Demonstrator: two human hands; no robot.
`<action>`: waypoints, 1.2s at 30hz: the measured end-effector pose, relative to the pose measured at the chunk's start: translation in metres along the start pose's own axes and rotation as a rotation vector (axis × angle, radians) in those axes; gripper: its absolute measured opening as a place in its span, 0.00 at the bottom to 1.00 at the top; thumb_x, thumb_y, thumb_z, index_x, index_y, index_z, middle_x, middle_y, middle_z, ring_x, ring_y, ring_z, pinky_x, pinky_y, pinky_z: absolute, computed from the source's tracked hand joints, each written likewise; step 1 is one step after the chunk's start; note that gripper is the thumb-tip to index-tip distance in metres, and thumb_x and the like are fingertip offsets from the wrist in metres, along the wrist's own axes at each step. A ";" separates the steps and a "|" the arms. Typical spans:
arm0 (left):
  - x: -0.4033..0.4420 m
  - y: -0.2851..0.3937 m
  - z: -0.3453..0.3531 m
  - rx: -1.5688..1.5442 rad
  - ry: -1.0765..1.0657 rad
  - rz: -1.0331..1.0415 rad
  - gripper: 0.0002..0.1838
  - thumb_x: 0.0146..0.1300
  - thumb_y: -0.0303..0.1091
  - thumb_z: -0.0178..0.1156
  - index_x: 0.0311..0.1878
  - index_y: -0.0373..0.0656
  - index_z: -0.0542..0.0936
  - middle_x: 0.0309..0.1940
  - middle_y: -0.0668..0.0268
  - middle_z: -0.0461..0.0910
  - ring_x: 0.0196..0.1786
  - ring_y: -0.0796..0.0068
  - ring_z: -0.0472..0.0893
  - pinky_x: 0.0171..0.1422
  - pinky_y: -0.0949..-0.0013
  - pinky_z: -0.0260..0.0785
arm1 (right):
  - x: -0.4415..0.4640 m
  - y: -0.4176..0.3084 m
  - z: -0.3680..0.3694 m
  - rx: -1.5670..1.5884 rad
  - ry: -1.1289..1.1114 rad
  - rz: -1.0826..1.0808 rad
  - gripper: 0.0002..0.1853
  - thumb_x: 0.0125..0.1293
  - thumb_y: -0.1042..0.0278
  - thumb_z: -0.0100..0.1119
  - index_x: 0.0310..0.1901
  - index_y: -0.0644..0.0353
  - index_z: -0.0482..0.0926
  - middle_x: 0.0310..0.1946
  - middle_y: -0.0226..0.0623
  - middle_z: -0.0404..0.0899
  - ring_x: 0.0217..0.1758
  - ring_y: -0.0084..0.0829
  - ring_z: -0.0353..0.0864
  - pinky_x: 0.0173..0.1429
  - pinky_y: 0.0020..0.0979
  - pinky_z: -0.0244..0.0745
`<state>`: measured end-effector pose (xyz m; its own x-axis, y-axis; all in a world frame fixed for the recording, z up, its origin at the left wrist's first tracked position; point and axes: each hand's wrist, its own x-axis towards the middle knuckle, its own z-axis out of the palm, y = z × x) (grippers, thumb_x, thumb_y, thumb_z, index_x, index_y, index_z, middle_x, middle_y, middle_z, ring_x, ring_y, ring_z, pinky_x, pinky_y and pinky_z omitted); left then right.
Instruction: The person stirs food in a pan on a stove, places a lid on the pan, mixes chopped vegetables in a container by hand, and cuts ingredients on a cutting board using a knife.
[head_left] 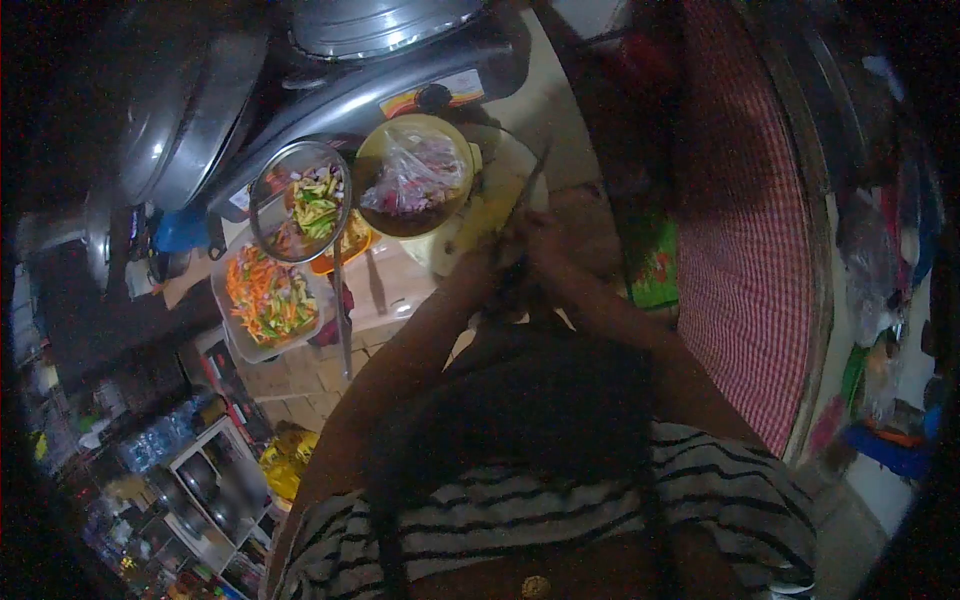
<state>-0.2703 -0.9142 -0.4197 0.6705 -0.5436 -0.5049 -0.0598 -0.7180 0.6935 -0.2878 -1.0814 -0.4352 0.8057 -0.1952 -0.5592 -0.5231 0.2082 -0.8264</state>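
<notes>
My right hand (546,240) is closed near the lower end of a knife (528,187), its dark blade pointing up and away. Close beside it, my left hand (488,268) rests at the near edge of a pale round board or plate (510,157). A long yellowish piece (490,213), too blurred to name, lies there. Shadow hides the left fingers and whatever they may hold. Just left of the hands stands a yellow bowl (376,222) with a clear plastic bag (420,170) of chopped purplish pieces.
A strainer (257,232) holds cut green and purplish vegetables, its long handle reaching toward me. Under it sit an orange dish (366,245) and a clear tub (240,335) of shredded orange and green vegetables. A gas stove (345,95) is behind; red checked cloth (740,200) hangs at right.
</notes>
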 end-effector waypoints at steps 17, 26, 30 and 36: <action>-0.107 0.053 -0.073 0.229 0.334 -0.160 0.16 0.68 0.39 0.60 0.53 0.44 0.71 0.43 0.43 0.83 0.47 0.38 0.84 0.48 0.42 0.75 | -0.010 -0.024 0.004 -0.818 0.148 -0.433 0.21 0.65 0.59 0.66 0.56 0.62 0.81 0.51 0.44 0.82 0.53 0.42 0.82 0.63 0.43 0.75; -0.159 0.041 -0.070 0.162 0.617 -0.137 0.15 0.67 0.40 0.62 0.48 0.44 0.70 0.37 0.37 0.81 0.37 0.31 0.82 0.40 0.38 0.74 | -0.039 -0.080 0.061 -1.565 -0.303 -1.131 0.09 0.60 0.63 0.60 0.41 0.51 0.83 0.46 0.34 0.81 0.57 0.41 0.78 0.57 0.52 0.73; -0.175 0.026 -0.062 0.131 0.644 -0.133 0.16 0.66 0.39 0.63 0.49 0.43 0.70 0.34 0.36 0.81 0.37 0.31 0.81 0.39 0.38 0.74 | -0.038 -0.075 0.068 -1.599 -0.285 -1.162 0.08 0.58 0.62 0.60 0.40 0.47 0.83 0.47 0.30 0.81 0.60 0.39 0.77 0.60 0.53 0.70; -0.190 0.010 -0.047 0.083 0.734 -0.072 0.17 0.65 0.37 0.64 0.49 0.42 0.70 0.32 0.38 0.81 0.35 0.33 0.81 0.37 0.39 0.73 | -0.032 -0.082 0.046 -1.492 -0.250 -1.483 0.07 0.56 0.61 0.62 0.37 0.45 0.81 0.46 0.25 0.80 0.61 0.35 0.77 0.64 0.56 0.68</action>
<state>-0.3637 -0.7980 -0.2924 0.9950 -0.0838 -0.0541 -0.0328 -0.7871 0.6159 -0.2578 -1.0478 -0.3466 0.6711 0.6714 0.3145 0.7127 -0.7011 -0.0240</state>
